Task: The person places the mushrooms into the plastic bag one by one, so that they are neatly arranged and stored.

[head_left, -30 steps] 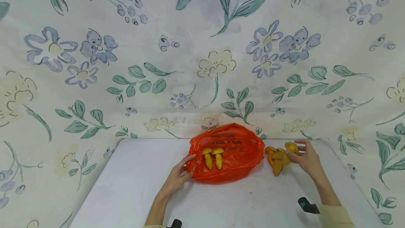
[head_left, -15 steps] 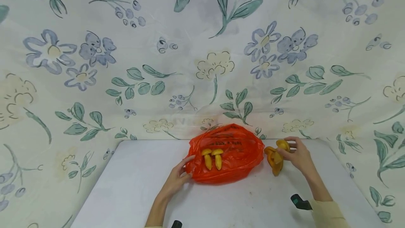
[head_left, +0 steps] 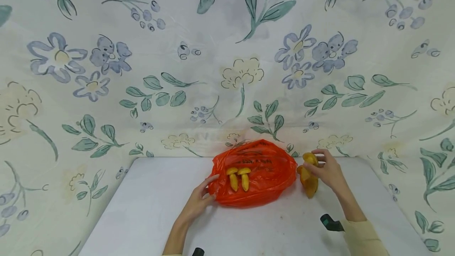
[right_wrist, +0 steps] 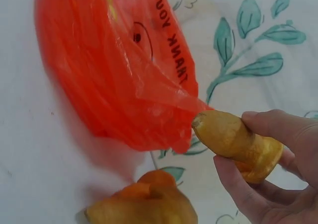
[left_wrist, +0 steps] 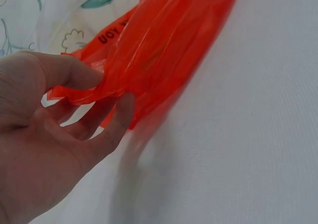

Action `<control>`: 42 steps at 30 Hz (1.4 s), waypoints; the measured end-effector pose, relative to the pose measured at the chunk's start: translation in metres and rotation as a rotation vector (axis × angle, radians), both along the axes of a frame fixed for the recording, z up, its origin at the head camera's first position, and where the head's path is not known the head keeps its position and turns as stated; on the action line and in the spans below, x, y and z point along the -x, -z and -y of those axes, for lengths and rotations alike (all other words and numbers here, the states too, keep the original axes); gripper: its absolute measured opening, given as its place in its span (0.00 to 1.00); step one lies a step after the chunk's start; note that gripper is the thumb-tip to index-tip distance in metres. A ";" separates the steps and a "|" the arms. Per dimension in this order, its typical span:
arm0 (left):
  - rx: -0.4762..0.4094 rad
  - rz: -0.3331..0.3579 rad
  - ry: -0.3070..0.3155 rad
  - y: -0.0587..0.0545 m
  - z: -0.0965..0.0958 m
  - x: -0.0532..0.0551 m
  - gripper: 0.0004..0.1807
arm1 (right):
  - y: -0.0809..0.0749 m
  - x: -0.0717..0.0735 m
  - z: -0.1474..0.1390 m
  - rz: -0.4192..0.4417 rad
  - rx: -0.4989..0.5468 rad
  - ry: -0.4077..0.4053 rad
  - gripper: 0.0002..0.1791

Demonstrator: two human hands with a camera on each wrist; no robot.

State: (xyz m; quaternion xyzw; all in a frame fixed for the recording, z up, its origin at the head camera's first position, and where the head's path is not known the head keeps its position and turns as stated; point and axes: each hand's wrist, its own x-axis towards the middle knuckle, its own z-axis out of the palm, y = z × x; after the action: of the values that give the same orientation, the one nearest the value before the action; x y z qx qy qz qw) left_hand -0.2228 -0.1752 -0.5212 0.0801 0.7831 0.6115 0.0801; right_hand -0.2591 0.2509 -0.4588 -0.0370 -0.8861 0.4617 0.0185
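- Soft, even light filled the head view, with a pale streak on the floral cloth at upper left.
- A faint reddish cast tinted the cloth above the plastic bag, whose lettering looked fuzzy.
- The left wrist view was dimmer; a soft-edged shadow crossed the white table.
- Highlights streaked the bag in both wrist views.

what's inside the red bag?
Two yellow mushrooms, side by side, show through the mouth of the red bag. Anything tucked behind its crumpled front or sides is covered; can't tell.
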 end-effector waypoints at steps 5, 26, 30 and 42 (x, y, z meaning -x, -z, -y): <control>0.000 0.004 -0.005 0.000 -0.001 -0.001 0.33 | -0.005 0.002 0.009 0.019 -0.003 -0.012 0.38; 0.003 0.012 0.000 0.001 0.000 -0.003 0.33 | -0.014 0.011 0.052 -0.005 0.050 -0.074 0.36; 0.001 0.013 -0.004 0.001 -0.001 -0.002 0.33 | -0.015 0.012 0.060 -0.006 0.049 -0.089 0.35; 0.021 0.005 -0.002 0.004 -0.001 0.000 0.33 | -0.010 0.018 0.078 -0.017 0.068 -0.154 0.35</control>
State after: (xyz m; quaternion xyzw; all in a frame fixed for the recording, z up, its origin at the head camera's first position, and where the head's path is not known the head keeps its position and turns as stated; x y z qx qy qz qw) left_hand -0.2224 -0.1738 -0.5252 0.0772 0.7894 0.6034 0.0823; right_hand -0.2774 0.1726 -0.4486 0.0347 -0.8699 0.4918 -0.0108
